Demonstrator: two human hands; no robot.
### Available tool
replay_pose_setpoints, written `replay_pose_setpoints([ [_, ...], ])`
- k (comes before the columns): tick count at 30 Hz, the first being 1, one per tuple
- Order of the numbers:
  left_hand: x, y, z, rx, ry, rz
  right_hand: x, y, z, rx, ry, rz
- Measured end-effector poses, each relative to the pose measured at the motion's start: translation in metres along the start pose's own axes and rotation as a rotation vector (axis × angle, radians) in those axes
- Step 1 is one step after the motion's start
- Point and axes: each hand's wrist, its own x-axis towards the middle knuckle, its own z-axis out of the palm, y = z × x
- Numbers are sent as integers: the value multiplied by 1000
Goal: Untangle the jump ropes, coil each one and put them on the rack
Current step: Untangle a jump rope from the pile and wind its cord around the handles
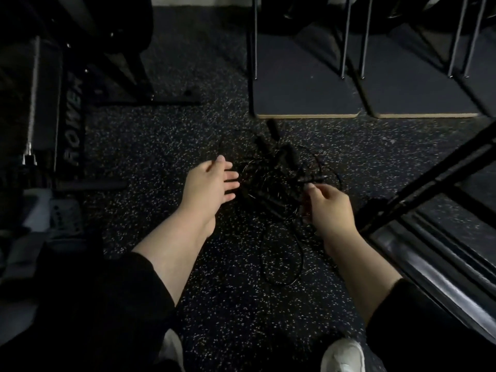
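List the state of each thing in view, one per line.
jump ropes: tangled in one pile on the floor, uncoiled.
left hand: open, fingers extended toward the pile.
right hand: fingers curled at the pile's edge; grip unclear.
rope handles: lying on the floor in the tangle.

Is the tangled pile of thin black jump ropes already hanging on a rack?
No, the tangled pile of thin black jump ropes lies on the speckled dark rubber floor between both hands.

Head view, steeply down, near floor [214, 304]
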Motion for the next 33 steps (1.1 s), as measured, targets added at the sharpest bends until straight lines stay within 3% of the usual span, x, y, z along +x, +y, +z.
replay_pose_setpoints([
  [14, 153, -103, -20, -27, 68, -147, 130, 128, 110, -436, -217, 201],
  [25, 201, -170, -49, 36, 131, -130, 197, 191, 217, -900, -613, 28],
  [33, 221, -193, -55, 23, 128, -153, 240, 211, 244, -1130, -707, -22],
])
